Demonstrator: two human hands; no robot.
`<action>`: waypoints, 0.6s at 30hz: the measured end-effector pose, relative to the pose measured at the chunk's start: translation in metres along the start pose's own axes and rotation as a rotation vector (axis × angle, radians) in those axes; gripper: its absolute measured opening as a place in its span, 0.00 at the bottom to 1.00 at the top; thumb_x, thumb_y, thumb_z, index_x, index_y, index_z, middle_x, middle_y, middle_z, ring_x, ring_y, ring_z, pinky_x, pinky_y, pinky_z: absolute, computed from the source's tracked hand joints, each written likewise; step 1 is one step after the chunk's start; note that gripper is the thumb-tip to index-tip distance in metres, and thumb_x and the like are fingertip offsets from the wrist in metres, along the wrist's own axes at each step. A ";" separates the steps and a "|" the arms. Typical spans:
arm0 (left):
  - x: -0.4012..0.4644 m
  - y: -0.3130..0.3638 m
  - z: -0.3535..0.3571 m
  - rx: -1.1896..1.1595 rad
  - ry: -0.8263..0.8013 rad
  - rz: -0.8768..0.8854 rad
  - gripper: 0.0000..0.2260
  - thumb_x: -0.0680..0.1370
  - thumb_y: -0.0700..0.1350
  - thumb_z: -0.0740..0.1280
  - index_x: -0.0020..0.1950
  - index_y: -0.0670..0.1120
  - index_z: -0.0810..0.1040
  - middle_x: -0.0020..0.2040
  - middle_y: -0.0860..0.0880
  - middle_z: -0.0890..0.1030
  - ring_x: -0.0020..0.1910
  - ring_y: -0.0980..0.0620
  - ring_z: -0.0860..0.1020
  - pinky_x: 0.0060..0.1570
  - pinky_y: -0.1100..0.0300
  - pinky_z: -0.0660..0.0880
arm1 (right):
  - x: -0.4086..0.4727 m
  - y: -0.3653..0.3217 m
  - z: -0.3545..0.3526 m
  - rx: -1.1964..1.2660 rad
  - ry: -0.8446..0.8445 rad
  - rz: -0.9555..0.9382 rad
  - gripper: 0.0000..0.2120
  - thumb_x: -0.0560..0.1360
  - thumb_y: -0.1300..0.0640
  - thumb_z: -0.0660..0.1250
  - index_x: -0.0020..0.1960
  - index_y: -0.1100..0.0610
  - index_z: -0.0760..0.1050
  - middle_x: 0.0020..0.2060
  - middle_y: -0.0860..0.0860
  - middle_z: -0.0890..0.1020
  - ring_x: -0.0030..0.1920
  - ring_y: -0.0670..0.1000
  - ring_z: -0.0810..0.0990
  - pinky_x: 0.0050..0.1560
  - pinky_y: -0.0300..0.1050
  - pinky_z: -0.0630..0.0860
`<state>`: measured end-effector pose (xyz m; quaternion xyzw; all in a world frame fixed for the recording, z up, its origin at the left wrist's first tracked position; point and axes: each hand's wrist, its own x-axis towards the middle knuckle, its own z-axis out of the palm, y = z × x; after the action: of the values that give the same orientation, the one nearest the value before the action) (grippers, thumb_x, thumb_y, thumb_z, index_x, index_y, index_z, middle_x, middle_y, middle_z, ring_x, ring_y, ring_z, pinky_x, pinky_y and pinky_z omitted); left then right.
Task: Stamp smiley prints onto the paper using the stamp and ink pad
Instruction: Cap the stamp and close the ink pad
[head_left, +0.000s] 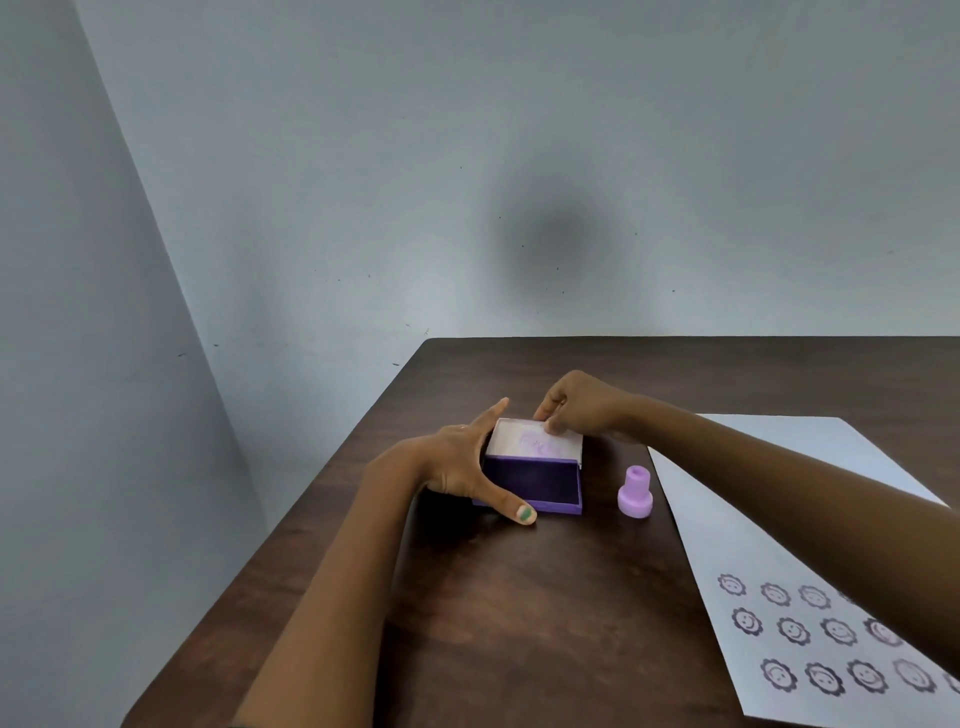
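Plain pale grey-blue wall (467, 156) with a few tiny dark specks and one soft round shadow, and below it a dark brown wood-grain counter (519, 597) whose near-left corner gets cut off by the frame edge. No brand names, labels or readable writing anywhere that I can spot.

Going left to right: the left hand (457, 462) sits spread wide against the left side of the ink pad (535, 483), thumb along the near edge and fingers up by the lid, so its grip is splayed and bracing the case rather than wrapped round anything. The thumbnail has greenish polish on it. The ink pad is a small rectangular purple case, dark ink surface inside, with a white lid (535, 441) hinged up at the back and smudged faint purple on its inner face. The right hand (576, 405) pinches the lid's far edge, fingers curled closed on it; the fingertips hide part of that edge.

Just right of the case, not touching it, the stamp (635, 492) stands upright: matte lilac plastic, round wide base, narrower handle. Its printing face is down, so can't see it.

Further right lies the white paper (779, 467), angled, cut off at the right and bottom. Rows of flower-edged smiley prints (792, 630) fill its near end, some fainter, and the right forearm covers several.
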<state>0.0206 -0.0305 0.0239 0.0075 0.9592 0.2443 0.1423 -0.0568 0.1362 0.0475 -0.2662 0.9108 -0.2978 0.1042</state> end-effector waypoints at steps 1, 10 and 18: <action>0.000 0.000 0.000 -0.003 -0.002 -0.001 0.60 0.58 0.63 0.77 0.74 0.60 0.36 0.78 0.49 0.52 0.76 0.44 0.54 0.73 0.43 0.55 | 0.000 -0.002 -0.001 0.007 -0.002 -0.002 0.12 0.74 0.69 0.63 0.55 0.67 0.78 0.55 0.61 0.80 0.52 0.54 0.77 0.55 0.48 0.75; -0.002 -0.001 0.001 -0.148 0.091 0.033 0.68 0.52 0.62 0.79 0.62 0.66 0.19 0.78 0.46 0.52 0.75 0.44 0.56 0.73 0.46 0.57 | -0.006 -0.015 -0.015 0.112 0.050 -0.121 0.10 0.73 0.70 0.63 0.50 0.65 0.80 0.42 0.57 0.81 0.44 0.52 0.78 0.45 0.44 0.76; -0.005 -0.009 -0.006 -0.203 0.132 0.054 0.68 0.56 0.56 0.81 0.64 0.64 0.20 0.78 0.46 0.52 0.75 0.44 0.56 0.72 0.47 0.56 | -0.022 -0.022 -0.015 0.064 0.046 -0.239 0.08 0.72 0.68 0.67 0.50 0.62 0.80 0.46 0.60 0.84 0.44 0.52 0.80 0.50 0.46 0.78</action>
<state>0.0242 -0.0414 0.0258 0.0027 0.9361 0.3441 0.0724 -0.0341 0.1409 0.0732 -0.3627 0.8648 -0.3428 0.0555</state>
